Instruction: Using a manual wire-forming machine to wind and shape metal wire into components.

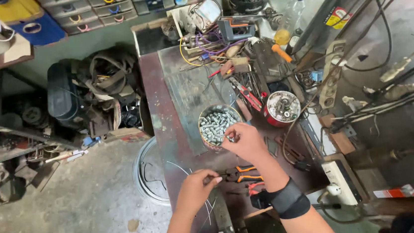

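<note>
My right hand [245, 140] hovers at the rim of a round tin [203, 118] full of silvery bolts and pinches a small bolt [231, 139] between its fingertips. A black band wraps that wrist. My left hand [196, 187] sits lower on the workbench [163, 105], its fingers closed on a thin wire [210, 208] that trails down toward me. Orange-handled pliers [244, 173] lie just right of the left hand.
A red tin [281, 107] of mixed hardware stands right of the bolt tin. Red snips, wires and tools clutter the bench's far end. A power strip [331, 80] and cables hang right. Wire coil [147, 174], belts and shelves sit left.
</note>
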